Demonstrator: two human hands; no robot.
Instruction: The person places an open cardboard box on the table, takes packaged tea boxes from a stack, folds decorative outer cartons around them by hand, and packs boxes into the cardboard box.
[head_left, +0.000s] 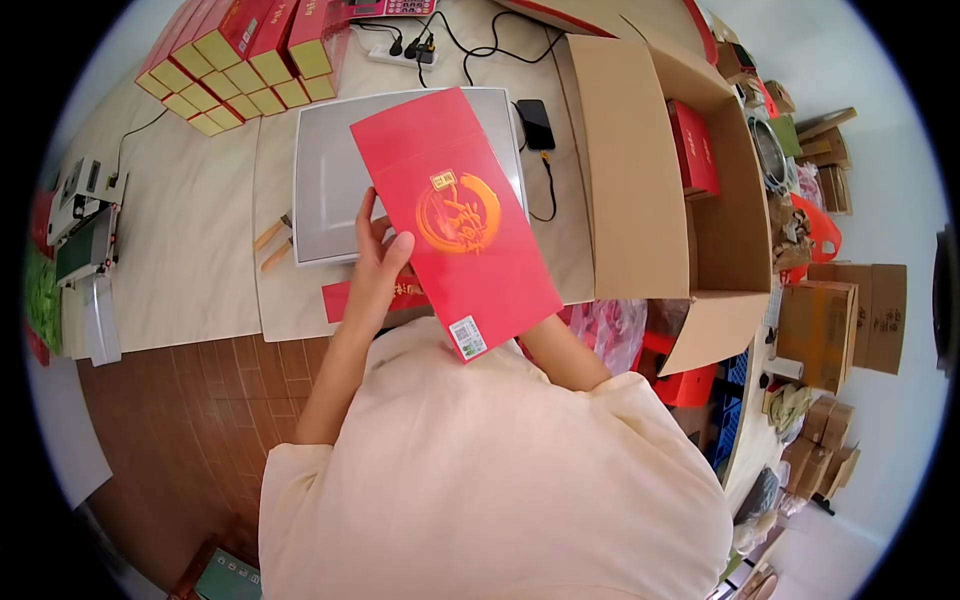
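A large red carton (480,280) with orange-gold round calligraphy is held up, tilted, over the table's front edge. It bears a small gold label near its middle and a white sticker at its lower corner. My left hand (380,250) is closed on its left edge, thumb on the printed face. The right forearm (565,355) runs behind the carton, which hides my right hand, so its grip is not visible. Below the left hand, a red strip with gold lettering (345,300) lies at the table edge. Behind the carton is a grey-topped tray-like panel (330,170).
Stacked red-and-yellow boxes (235,70) stand at the back left. An open cardboard box (630,170) at right holds a red box (692,150). A phone (536,124), a power strip (403,55) with cables and wooden-handled tools (272,243) lie around the panel. A machine (90,220) sits far left.
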